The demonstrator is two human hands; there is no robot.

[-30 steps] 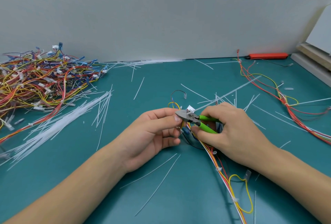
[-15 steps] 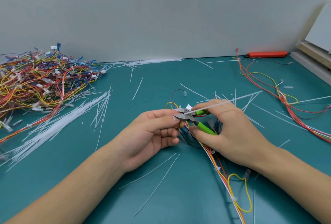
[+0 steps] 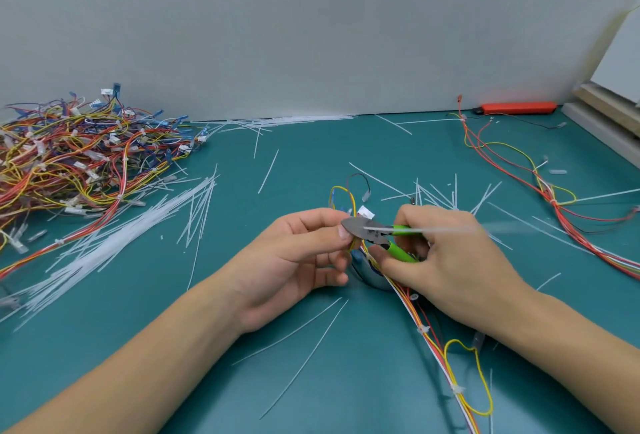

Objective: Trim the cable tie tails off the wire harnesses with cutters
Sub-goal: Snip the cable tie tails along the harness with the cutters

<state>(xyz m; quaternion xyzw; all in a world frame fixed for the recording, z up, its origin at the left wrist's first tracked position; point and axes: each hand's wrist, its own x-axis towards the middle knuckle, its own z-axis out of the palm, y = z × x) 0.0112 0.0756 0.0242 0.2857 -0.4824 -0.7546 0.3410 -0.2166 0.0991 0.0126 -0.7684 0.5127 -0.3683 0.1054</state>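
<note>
My right hand (image 3: 446, 260) grips green-handled cutters (image 3: 372, 234), whose grey jaws point left and look closed. My left hand (image 3: 301, 257) pinches a wire harness (image 3: 429, 336) of red, yellow and white wires right at the jaws. A white cable tie tail (image 3: 426, 229) stretches rightward from the jaws across my right hand, blurred at its far end. The harness runs from between my hands down to the lower right, with small white ties along it. Where the tail meets the harness is hidden by the jaws and my fingers.
A big heap of coloured harnesses (image 3: 69, 159) fills the left. Loose white cable ties (image 3: 114, 243) lie beside it, and cut tails are scattered over the teal mat (image 3: 207, 347). More harness wires (image 3: 540, 184) trail at right. An orange tool (image 3: 517, 107) lies by the wall.
The cutter jaws have closed at the tie. The long white tail has swung from slanting up to the right to nearly level across my right hand. Both hands stayed in place.
</note>
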